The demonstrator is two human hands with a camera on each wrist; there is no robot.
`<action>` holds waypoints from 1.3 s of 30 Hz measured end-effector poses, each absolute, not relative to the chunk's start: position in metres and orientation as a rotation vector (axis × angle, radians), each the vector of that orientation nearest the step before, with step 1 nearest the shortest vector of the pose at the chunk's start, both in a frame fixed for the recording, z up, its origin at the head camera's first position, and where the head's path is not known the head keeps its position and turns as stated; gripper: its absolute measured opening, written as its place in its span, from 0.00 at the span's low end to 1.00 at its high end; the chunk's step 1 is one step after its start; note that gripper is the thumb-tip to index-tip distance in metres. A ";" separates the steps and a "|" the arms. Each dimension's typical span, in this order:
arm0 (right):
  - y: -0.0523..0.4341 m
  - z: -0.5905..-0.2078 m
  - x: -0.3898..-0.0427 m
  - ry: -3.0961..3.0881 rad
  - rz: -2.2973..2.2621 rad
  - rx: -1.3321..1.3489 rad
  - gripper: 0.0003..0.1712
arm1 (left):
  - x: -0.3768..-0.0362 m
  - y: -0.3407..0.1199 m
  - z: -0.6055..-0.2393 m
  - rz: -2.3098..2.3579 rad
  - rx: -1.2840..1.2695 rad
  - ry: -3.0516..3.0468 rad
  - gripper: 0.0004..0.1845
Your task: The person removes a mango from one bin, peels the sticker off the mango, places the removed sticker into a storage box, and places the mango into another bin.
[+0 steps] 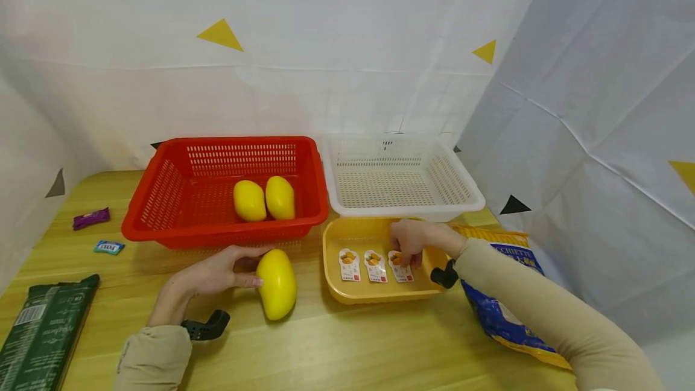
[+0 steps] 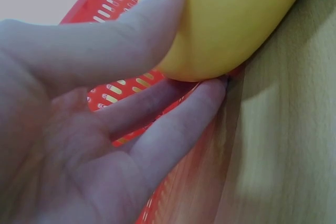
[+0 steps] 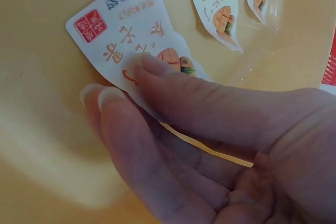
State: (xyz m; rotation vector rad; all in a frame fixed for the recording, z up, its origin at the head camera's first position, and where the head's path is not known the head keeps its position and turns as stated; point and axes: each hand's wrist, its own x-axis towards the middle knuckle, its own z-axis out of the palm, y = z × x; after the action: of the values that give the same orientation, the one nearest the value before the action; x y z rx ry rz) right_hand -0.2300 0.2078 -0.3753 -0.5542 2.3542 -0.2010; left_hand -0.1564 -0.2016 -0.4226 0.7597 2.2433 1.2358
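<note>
My left hand (image 1: 219, 271) grips a yellow mango (image 1: 277, 285) from its left side, thumb against the skin. The mango rests on the table in front of the red basket; in the left wrist view, fingertips touch its lower edge (image 2: 210, 61). Inside the shallow yellow tray (image 1: 347, 295), my right hand (image 1: 420, 239) pinches the rightmost mango label (image 3: 121, 35) between thumb and fingers. Two similar mango labels, a middle one (image 1: 375, 266) and a left one (image 1: 350, 265), lie flat beside it in the tray. The thumb covers part of the pinched label.
Two more mangoes (image 1: 250, 201) sit in the red basket (image 1: 179, 231). A white basket (image 1: 402, 209) stands behind the tray. The blue and yellow bag (image 1: 505, 318) lies under my right forearm. At left are a purple wrapper (image 1: 91, 218), a blue wrapper (image 1: 109, 247) and a green package (image 1: 46, 330).
</note>
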 end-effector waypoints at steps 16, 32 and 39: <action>0.204 -0.376 -0.236 2.351 -0.066 -0.481 0.21 | -0.155 -0.201 -0.423 1.233 0.758 2.240 0.36; 0.207 -0.373 -0.236 2.322 -0.020 -0.456 0.24 | -0.156 -0.202 -0.423 1.233 0.763 2.246 0.36; 0.206 -0.368 -0.231 2.348 -0.030 -0.452 0.23 | -0.157 -0.202 -0.425 1.245 0.759 2.232 0.36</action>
State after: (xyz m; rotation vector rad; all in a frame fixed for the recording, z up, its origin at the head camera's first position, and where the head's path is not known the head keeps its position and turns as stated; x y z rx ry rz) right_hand -0.2311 0.2060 -0.3679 -0.4524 2.3485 -0.0301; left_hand -0.1568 -0.2025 -0.4249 0.7591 2.2324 1.2451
